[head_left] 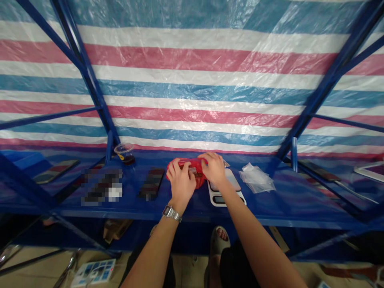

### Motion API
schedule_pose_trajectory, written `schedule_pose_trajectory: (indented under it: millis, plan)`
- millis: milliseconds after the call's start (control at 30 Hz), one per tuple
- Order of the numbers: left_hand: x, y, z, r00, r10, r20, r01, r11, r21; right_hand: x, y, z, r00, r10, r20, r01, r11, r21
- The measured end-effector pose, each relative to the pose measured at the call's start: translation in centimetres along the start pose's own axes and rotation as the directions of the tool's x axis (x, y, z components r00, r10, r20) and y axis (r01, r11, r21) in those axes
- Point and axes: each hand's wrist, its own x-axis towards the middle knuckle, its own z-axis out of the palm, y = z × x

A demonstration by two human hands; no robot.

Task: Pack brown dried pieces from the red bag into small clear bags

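Red plastic bag (199, 183): I note left hand (181, 179) and right hand (215, 169) both clamped on its edges, digital scale (233, 183) just beside.

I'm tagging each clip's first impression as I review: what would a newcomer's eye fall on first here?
Probably the shiny striped sheet in red, white and blue, filling the background behind the blue table. Next, the bright red bag near the table's middle, with the left grip and right grip on it. The silvery watch on the left wrist also catches the eye.
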Motion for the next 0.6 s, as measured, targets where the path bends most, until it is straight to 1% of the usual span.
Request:
schedule_pose_trajectory:
  millis: [33,100,167,200,233,267,333,433,500,567,600]
  plan:
    - [-0.1,0.5,0.0,1.000,0.001,-0.019,-0.001,1.000,-0.026,0.1,0.9,-0.8,0.996,0.068,-0.062,-0.071,0.997,-0.040]
    - [-0.2,1.1,0.0,0.999,0.008,-0.038,-0.011,0.996,-0.085,-0.2,3.4,-2.4,0.968,0.204,-0.149,-0.224,0.966,-0.130]
    - [-0.3,1.1,0.4,0.999,0.018,-0.034,-0.023,0.989,-0.144,-1.3,6.4,-4.0,0.913,0.353,-0.204,-0.395,0.890,-0.228]
    - [-0.3,0.9,0.6,0.999,0.020,-0.030,-0.025,0.985,-0.169,-2.2,8.0,-4.6,0.880,0.424,-0.216,-0.471,0.838,-0.274]
    - [-0.3,0.6,0.9,0.999,0.017,-0.030,-0.023,0.982,-0.190,-3.1,9.5,-5.1,0.853,0.481,-0.204,-0.522,0.790,-0.321]
    - [-0.3,0.4,1.1,0.999,0.012,-0.031,-0.019,0.978,-0.206,-4.0,11.0,-5.6,0.836,0.521,-0.173,-0.546,0.753,-0.367]
    - [-0.2,0.2,1.5,0.999,0.011,-0.035,-0.019,0.974,-0.228,-5.8,13.4,-6.3,0.822,0.559,-0.111,-0.544,0.713,-0.442]
    - [-0.2,0.4,1.5,0.998,0.050,-0.028,-0.055,0.969,-0.241,-7.7,15.5,-7.2,0.825,0.561,-0.067,-0.518,0.703,-0.488]
    - [-0.2,0.7,1.4,0.997,0.072,-0.019,-0.075,0.965,-0.252,-8.1,15.9,-7.8,0.826,0.555,-0.093,-0.528,0.706,-0.473]
    - [-0.3,1.2,1.2,0.996,0.087,-0.011,-0.086,0.952,-0.292,-8.0,15.3,-8.3,0.826,0.533,-0.185,-0.558,0.722,-0.410]
    - [-0.4,1.4,1.2,0.995,0.103,-0.004,-0.098,0.938,-0.333,-7.7,14.6,-8.5,0.826,0.507,-0.247,-0.564,0.744,-0.358]
